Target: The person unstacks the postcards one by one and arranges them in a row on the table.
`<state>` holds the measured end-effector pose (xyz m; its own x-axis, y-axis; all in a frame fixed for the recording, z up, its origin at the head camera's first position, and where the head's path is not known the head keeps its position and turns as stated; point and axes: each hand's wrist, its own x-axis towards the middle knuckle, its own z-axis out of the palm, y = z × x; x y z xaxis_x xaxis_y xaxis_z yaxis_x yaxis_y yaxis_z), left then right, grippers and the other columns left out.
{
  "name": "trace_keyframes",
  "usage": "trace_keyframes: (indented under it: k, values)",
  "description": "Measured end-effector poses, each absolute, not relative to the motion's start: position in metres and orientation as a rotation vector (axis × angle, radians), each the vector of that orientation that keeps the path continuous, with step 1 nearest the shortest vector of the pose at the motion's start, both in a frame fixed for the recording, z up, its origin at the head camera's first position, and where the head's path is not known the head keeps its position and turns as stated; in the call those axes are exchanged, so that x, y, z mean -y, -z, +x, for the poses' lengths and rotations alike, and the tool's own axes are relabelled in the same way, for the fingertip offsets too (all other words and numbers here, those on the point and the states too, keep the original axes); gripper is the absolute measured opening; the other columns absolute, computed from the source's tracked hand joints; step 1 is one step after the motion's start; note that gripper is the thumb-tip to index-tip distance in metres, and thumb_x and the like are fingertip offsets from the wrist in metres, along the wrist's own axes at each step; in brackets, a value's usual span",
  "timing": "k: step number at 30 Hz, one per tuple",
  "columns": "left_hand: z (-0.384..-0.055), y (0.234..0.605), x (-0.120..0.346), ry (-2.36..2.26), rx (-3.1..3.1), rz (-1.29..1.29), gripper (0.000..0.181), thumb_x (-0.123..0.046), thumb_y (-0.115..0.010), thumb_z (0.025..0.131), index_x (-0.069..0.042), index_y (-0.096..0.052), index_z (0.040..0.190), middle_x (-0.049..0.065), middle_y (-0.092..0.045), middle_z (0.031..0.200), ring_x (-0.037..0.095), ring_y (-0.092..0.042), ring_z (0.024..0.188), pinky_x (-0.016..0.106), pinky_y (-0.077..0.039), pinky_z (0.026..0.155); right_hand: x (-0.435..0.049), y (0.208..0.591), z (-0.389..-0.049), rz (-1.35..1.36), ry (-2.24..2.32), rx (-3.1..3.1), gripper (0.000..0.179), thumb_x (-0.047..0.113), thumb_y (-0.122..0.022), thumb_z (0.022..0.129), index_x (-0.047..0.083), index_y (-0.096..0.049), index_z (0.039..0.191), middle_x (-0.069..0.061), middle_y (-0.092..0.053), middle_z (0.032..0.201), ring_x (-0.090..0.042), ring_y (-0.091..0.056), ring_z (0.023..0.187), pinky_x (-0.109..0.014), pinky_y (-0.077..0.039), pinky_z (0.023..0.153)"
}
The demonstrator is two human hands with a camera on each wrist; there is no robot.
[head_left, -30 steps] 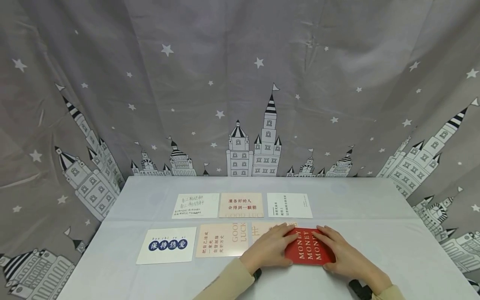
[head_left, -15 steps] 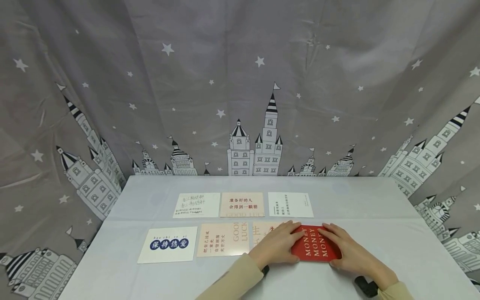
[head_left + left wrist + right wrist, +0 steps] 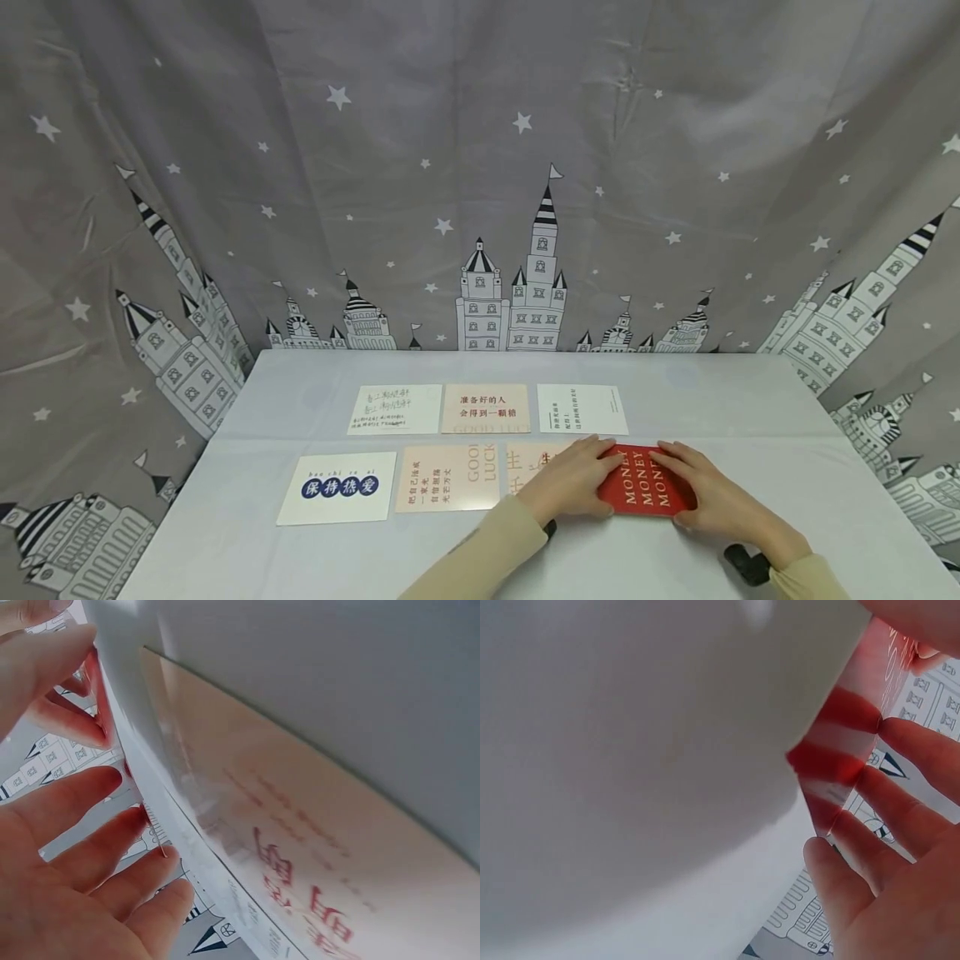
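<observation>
A red postcard printed MONEY in rows lies between my two hands at the right of the front row. My left hand holds its left side, thumb at the near corner and fingertips over the far edge. Along the right side, my right hand grips it in the same way. In the right wrist view, fingertips touch the edge of the glossy red postcard. Just left of my left hand, a beige postcard is partly covered by that hand and wrist.
A white postcard with blue circles and a beige GOOD LUCK postcard continue the front row. Behind stand a handwritten card, a beige card with red text and a white card. A patterned grey curtain hangs behind the table.
Both hands have moved right together with the red postcard, and slightly away from me. More of the beige postcard beside it now shows. The other cards keep their places.
</observation>
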<state>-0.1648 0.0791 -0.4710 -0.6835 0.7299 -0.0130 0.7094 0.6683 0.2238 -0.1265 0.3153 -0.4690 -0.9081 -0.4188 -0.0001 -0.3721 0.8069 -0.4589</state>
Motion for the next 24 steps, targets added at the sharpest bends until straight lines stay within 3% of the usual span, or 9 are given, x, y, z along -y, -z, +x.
trace_keyframes:
  k: [24]
  values:
    - [-0.172, 0.467, -0.109, -0.326, -2.759, 1.097, 0.069, -0.04, -0.076, 0.078, -0.021, -0.051, 0.14, -0.003, -0.041, 0.146, 0.016, -0.036, 0.135, 0.023, -0.027, 0.11, -0.338, 0.471, -0.136, -0.609, 0.754, -2.859, 0.079, -0.001, -0.078, 0.06, -0.003, -0.05, 0.134, -0.029, -0.035, 0.139, -0.052, -0.03, 0.126, -0.069, -0.035, 0.094]
